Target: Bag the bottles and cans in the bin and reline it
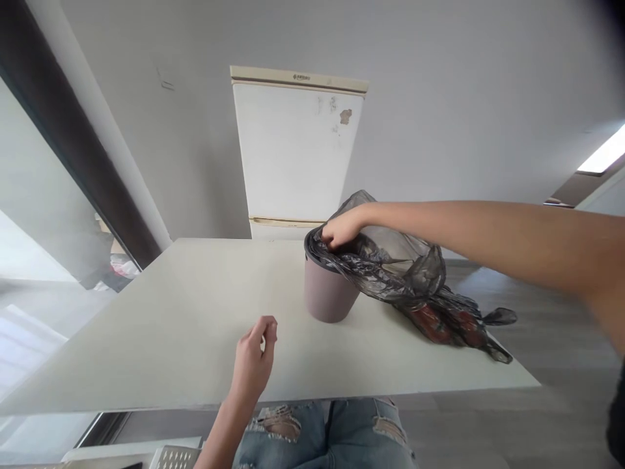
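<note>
A mauve trash bin (330, 293) stands upright on the white table (215, 293), right of the middle. Thin black garbage bag plastic (385, 277) covers part of its mouth and spills over the right side. My right hand (342, 229) reaches into the mouth with curled fingers against the bag; the fingertips are hidden in its folds. My left hand (256, 355) hovers over the table's front part, left of the bin, fingers curled in with nothing visible in them. A knotted dark bag with reddish contents (444, 326) lies right of the bin.
A white fridge (295, 150) stands behind the table against a grey wall. The table's right corner lies just beyond the dark bag. At the lower left is a pale perforated basket (176, 457), below the table edge.
</note>
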`<state>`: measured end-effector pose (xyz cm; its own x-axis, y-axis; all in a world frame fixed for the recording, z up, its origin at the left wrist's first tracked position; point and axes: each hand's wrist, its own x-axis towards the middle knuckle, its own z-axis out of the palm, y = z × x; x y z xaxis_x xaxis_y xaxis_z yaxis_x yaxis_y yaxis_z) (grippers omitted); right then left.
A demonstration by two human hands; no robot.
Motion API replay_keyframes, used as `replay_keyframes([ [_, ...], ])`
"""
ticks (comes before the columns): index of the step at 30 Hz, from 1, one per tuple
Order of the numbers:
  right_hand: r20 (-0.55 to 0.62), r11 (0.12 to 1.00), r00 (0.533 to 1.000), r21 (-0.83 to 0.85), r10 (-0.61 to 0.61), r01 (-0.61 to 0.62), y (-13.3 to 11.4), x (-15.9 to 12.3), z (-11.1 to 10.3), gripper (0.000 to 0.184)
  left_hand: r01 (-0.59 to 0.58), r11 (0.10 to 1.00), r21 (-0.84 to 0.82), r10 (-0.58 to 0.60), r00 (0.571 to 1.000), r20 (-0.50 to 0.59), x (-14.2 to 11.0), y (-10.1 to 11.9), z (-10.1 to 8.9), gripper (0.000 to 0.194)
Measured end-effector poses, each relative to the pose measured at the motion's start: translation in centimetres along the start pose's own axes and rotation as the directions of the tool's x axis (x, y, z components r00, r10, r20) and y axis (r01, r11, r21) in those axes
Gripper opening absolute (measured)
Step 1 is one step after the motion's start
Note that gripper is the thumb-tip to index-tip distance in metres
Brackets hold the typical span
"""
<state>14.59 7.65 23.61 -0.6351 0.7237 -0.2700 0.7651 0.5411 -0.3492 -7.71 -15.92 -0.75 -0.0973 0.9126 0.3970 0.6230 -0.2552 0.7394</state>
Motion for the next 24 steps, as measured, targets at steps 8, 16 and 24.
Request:
replay_keyframes([
  [8, -0.613, 0.884, 0.747, -0.164, 0.257, -0.439, 5.2, -3.4, -3.1, 0.078, 0.005, 1.000, -0.013, -0.008, 0.978, -0.207, 14.0, 11.1, -1.8, 0.012],
  [16, -0.486, 0.819, 0.703, 0.049, 0.520, -0.572, 9.4, -4.6, -1.9, 0.033, -0.022, 0.949, 0.316, -0.005, 0.996, 0.084, 24.5, 14.3, 3.4, 0.010],
  [24, -0.451, 0.830, 0.704, 0.389, 0.549, -0.399, 11.0, -4.1, 1.4, 0.021, 0.306, 0.926, -0.219, -0.273, 0.947, 0.168, 26.7, 7.9, 1.5, 0.015],
])
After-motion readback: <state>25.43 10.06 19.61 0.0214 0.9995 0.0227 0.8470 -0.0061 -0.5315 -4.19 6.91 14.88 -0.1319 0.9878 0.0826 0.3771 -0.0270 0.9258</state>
